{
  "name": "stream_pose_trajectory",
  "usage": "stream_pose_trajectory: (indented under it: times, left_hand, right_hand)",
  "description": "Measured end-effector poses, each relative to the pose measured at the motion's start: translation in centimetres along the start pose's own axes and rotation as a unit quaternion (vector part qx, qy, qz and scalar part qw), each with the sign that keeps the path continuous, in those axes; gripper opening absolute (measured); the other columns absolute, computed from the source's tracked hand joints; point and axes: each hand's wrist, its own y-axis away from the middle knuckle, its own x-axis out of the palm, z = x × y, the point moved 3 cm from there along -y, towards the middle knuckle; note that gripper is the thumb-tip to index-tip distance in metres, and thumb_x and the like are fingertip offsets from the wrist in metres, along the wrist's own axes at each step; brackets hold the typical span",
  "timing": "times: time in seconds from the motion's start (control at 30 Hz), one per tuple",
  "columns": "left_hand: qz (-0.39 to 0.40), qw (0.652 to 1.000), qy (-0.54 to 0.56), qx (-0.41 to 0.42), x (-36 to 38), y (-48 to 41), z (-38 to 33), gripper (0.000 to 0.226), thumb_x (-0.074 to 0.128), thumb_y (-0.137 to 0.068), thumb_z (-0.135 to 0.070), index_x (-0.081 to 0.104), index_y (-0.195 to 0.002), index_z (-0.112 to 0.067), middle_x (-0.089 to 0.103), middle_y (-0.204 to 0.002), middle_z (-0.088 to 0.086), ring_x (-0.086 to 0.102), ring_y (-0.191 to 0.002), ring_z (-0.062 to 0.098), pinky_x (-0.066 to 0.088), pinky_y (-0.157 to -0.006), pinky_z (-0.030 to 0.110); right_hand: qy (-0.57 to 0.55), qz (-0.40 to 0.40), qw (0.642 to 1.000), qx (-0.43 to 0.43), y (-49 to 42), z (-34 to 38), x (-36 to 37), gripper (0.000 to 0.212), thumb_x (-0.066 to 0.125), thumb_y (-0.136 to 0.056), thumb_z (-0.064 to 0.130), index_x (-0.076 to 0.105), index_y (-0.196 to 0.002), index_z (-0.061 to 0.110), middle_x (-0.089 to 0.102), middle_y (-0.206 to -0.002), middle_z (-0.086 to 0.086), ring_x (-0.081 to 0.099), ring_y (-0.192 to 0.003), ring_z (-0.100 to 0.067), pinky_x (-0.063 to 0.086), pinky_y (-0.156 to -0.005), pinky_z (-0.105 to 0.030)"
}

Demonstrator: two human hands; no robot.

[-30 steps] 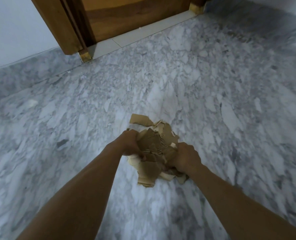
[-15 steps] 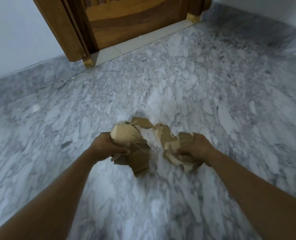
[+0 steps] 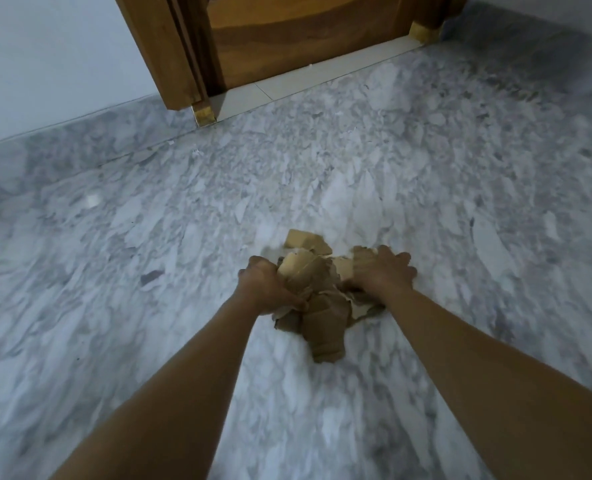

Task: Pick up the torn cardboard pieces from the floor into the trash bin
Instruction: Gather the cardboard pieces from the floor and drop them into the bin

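A heap of torn brown cardboard pieces [image 3: 322,306] lies on the grey marble floor [image 3: 149,237] in the middle of the head view. My left hand [image 3: 265,287] grips the left side of the heap with curled fingers. My right hand [image 3: 383,273] lies over the right side, fingers spread across the pieces and reaching the floor. One loose cardboard piece [image 3: 305,240] sits just beyond the heap, apart from both hands. No trash bin is in view.
A wooden door [image 3: 305,36] in its wooden frame [image 3: 159,53] stands at the back, with a pale threshold strip [image 3: 287,88] below it. A white wall [image 3: 45,57] runs along the left. Small white specks dot the floor near the door.
Half a second ago each hand held its own bunch apart from the other. Now both hands have come together over one heap, and the right hand's fingers have spread out.
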Motion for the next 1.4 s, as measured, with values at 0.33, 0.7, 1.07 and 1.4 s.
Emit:
stream_pose_trajectory:
  times: [0.33, 0.7, 1.07, 1.4]
  left_hand:
    - [0.014, 1.0, 0.027, 0.007, 0.7, -0.2, -0.6, 0.089, 0.09, -0.051, -0.05, 0.056, -0.128, -0.021, 0.065, -0.114, 0.006, 0.064, -0.101, 0.025, 0.058, -0.086, 0.038]
    - [-0.007, 0.948, 0.31, -0.067, -2.9, 5.2, 8.2, 0.044, 0.097, -0.052, -0.012, 0.076, -0.09, -0.006, 0.077, -0.083, 0.009, 0.075, -0.083, 0.03, 0.06, -0.066, 0.036]
    - [-0.023, 0.925, 0.373, -0.066, -6.7, 6.9, 11.1, 0.043, 0.095, -0.055, -0.013, 0.073, -0.086, 0.008, 0.072, -0.075, 0.019, 0.069, -0.071, 0.031, 0.057, -0.069, 0.041]
    - [-0.004, 0.921, 0.383, -0.066, -6.4, 6.4, 12.4, 0.032, 0.091, -0.062, -0.011, 0.063, -0.046, -0.013, 0.06, -0.049, -0.003, 0.06, -0.057, 0.016, 0.052, -0.064, 0.032]
  right_hand:
    - [-0.035, -0.024, 0.999, -0.009, -0.2, -0.6, 0.2, 0.064, 0.082, -0.071, 0.049, 0.057, -0.128, 0.033, 0.059, -0.127, -0.01, 0.06, -0.114, -0.035, 0.049, -0.082, -0.036]
    - [-0.103, 0.001, 0.994, 0.04, 0.0, -0.5, 1.1, 0.062, 0.08, -0.077, 0.037, 0.055, -0.132, 0.022, 0.058, -0.128, -0.009, 0.058, -0.109, -0.028, 0.046, -0.075, -0.03]
    - [-0.109, 0.007, 0.993, -0.052, -2.1, 8.1, -0.4, 0.098, 0.089, -0.068, 0.027, 0.037, -0.15, 0.015, 0.049, -0.144, -0.011, 0.049, -0.131, -0.028, 0.045, -0.098, -0.031]
    - [-0.047, 0.017, 0.999, -0.01, -3.7, 10.2, 2.4, 0.081, 0.085, -0.054, 0.054, 0.058, -0.118, 0.011, 0.062, -0.118, -0.008, 0.053, -0.091, -0.018, 0.042, -0.065, -0.021]
